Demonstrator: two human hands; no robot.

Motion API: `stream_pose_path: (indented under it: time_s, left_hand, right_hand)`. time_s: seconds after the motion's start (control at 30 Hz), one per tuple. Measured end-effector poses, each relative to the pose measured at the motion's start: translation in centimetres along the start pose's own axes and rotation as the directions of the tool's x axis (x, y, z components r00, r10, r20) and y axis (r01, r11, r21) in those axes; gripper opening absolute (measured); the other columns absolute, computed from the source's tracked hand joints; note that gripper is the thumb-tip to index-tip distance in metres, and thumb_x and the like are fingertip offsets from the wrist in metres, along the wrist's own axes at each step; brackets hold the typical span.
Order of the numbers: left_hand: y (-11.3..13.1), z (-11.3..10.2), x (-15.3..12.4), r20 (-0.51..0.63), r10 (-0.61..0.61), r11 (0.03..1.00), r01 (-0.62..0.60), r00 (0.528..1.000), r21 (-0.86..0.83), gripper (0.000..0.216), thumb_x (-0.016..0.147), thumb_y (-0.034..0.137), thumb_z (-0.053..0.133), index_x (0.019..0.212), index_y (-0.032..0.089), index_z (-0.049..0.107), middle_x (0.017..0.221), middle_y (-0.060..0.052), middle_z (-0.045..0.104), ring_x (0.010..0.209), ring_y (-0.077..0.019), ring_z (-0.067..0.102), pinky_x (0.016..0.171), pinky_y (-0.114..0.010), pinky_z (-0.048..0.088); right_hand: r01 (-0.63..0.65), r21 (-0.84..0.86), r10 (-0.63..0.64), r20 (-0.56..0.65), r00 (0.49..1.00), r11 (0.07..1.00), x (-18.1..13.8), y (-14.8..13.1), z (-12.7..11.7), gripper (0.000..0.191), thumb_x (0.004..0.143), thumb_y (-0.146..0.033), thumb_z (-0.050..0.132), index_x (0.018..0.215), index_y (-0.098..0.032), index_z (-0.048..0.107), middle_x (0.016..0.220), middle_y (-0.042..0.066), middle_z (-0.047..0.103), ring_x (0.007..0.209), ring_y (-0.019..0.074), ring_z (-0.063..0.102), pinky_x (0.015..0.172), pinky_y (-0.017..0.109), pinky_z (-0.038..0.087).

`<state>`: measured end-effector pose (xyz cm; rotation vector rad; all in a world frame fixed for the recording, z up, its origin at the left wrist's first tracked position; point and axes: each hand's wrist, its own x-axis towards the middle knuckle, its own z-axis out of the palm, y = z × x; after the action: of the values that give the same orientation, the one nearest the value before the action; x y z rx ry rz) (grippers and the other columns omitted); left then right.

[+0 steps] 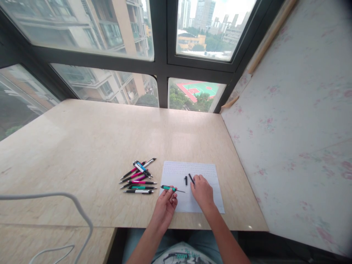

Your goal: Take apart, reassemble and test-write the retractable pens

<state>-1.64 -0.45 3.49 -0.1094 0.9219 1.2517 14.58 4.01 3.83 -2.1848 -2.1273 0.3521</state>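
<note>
My left hand (165,201) pinches a green ballpoint pen (169,188) over the left part of a written sheet of paper (202,170). A thin bare refill sticks out of the pen's right end, with no front barrel around it. My right hand (202,190) has its fingers closed at a slim black pen (191,178), whose upper end shows past the fingertips; the rest is hidden. Between the hands, a short black pen cap (186,180) lies on the paper.
Left of the paper, several pens in pink, blue, green and white lie in a loose pile, with a white and black pen (139,191) nearest me. A grey cable (74,200) loops at lower left. Windows edge the beige tabletop (110,135); a papered wall (288,128) stands right.
</note>
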Motion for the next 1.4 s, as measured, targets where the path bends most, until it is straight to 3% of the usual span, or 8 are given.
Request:
stream_pose_path:
  time_s: [0.1, 0.2, 0.3, 0.4, 0.67, 1.1, 1.4]
  left_hand:
    - [0.1, 0.0, -0.1, -0.001, 0.008, 1.000, -0.008, 1.000, 0.003, 0.009, 0.087, 0.005, 0.059, 0.090, 0.010, 0.066, 0.088, -0.007, 0.067, 0.063, -0.0078, 0.062, 0.053, -0.016, 0.052]
    - [0.0, -0.1, 0.0, -0.004, 0.009, 1.000, -0.009, 1.000, 0.003, 0.009, 0.086, 0.005, 0.060, 0.089, 0.011, 0.066, 0.088, -0.007, 0.068, 0.063, -0.0082, 0.062, 0.053, -0.016, 0.052]
    - [-0.1, -0.3, 0.3, -0.009, 0.011, 1.000, -0.010, 1.000, 0.009, 0.008, 0.086, 0.005, 0.060, 0.089, 0.011, 0.066, 0.089, -0.007, 0.068, 0.064, -0.0083, 0.063, 0.053, -0.016, 0.053]
    - [-0.4, -0.3, 0.6, -0.006, 0.015, 0.999, -0.015, 1.000, 0.028, 0.008, 0.085, 0.005, 0.061, 0.089, 0.011, 0.066, 0.091, -0.008, 0.069, 0.064, -0.0086, 0.063, 0.053, -0.016, 0.053]
    - [-0.7, -0.1, 0.7, -0.020, 0.025, 0.998, -0.024, 0.999, 0.054, 0.009, 0.084, 0.004, 0.063, 0.089, 0.011, 0.065, 0.092, -0.008, 0.070, 0.063, -0.0081, 0.063, 0.052, -0.015, 0.052]
    - [-2.2, 0.1, -0.1, 0.034, -0.006, 0.998, 0.004, 0.999, 0.069, 0.016, 0.080, 0.008, 0.071, 0.094, 0.012, 0.065, 0.084, -0.005, 0.068, 0.065, -0.0089, 0.064, 0.056, -0.017, 0.054]
    - [-2.6, 0.5, -0.3, 0.032, -0.009, 0.996, 0.006, 0.999, 0.091, 0.018, 0.077, 0.010, 0.075, 0.092, 0.012, 0.065, 0.083, -0.004, 0.067, 0.066, -0.0090, 0.064, 0.056, -0.016, 0.053]
  right_hand:
    - [-0.005, 0.071, 0.008, -0.031, 0.999, 0.997, 0.0, 0.9, 0.0, 0.009, 0.091, -0.020, 0.053, 0.089, -0.020, 0.061, 0.093, 0.006, 0.065, 0.086, 0.0204, 0.062, 0.059, 0.025, 0.038]
    - [0.012, 0.272, -0.004, -0.030, 1.000, 0.962, -0.7, 2.2, -0.3, 0.010, 0.090, -0.020, 0.052, 0.086, -0.020, 0.061, 0.085, 0.004, 0.067, 0.075, 0.0184, 0.062, 0.063, 0.027, 0.042]
    - [0.052, 0.539, -0.064, 0.003, 0.998, 0.841, -1.8, 3.3, -1.1, 0.011, 0.089, -0.023, 0.054, 0.090, -0.020, 0.064, 0.081, 0.003, 0.068, 0.069, 0.0170, 0.063, 0.064, 0.028, 0.046]
    - [0.097, 0.676, -0.120, -0.013, 0.993, 0.731, -3.1, 3.7, -2.3, 0.017, 0.088, -0.025, 0.054, 0.095, -0.021, 0.068, 0.086, 0.004, 0.070, 0.074, 0.0173, 0.064, 0.062, 0.026, 0.049]
    - [0.162, 0.703, -0.149, -0.081, 0.986, 0.693, -3.9, 3.5, -4.0, 0.018, 0.086, -0.023, 0.053, 0.090, -0.020, 0.070, 0.087, 0.006, 0.069, 0.073, 0.0164, 0.063, 0.059, 0.025, 0.050]
    - [0.225, 0.694, -0.172, -0.146, 0.974, 0.684, -4.1, 0.5, -2.1, 0.015, 0.086, -0.018, 0.053, 0.089, -0.020, 0.068, 0.084, 0.004, 0.066, 0.068, 0.0146, 0.060, 0.060, 0.025, 0.049]
    - [0.191, 0.737, -0.126, -0.143, 0.982, 0.649, -4.3, 0.5, -1.9, 0.014, 0.087, -0.021, 0.056, 0.088, -0.019, 0.069, 0.084, 0.004, 0.068, 0.071, 0.0150, 0.062, 0.057, 0.023, 0.048]
